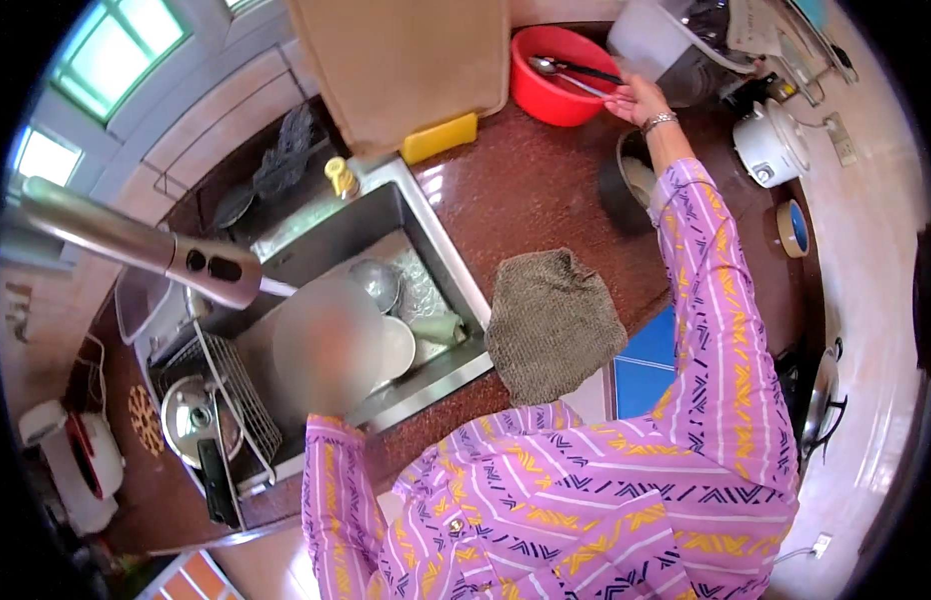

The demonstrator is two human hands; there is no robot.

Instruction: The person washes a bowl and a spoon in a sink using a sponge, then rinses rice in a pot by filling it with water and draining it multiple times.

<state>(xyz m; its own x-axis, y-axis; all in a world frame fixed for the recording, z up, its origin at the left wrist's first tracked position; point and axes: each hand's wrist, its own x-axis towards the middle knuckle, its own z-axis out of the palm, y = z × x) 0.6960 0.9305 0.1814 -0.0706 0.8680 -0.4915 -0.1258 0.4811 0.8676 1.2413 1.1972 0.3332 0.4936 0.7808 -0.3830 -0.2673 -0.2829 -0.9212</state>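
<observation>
My right hand [636, 101] reaches far over the counter and grips the handles of a metal spoon [543, 66] and a dark-handled utensil [582, 70]. Both extend over the red plastic basin [555, 109]. Over the stainless steel sink [379, 217], a blurred patch covers my left hand [330, 349], so its fingers and anything in them are hidden. Right beside that patch, a white dish [398, 346] shows in the sink. A metal bowl [377, 283] and a green cloth [438, 328] lie in the water there. Water runs from the pull-out faucet [214, 270].
A grey-brown towel [555, 326] hangs over the counter's front edge. Under my right forearm stands a dark pot [623, 187], with a white rice cooker [771, 146] further right. Left of the sink, a wire rack [237, 405] adjoins a pressure cooker lid [192, 420].
</observation>
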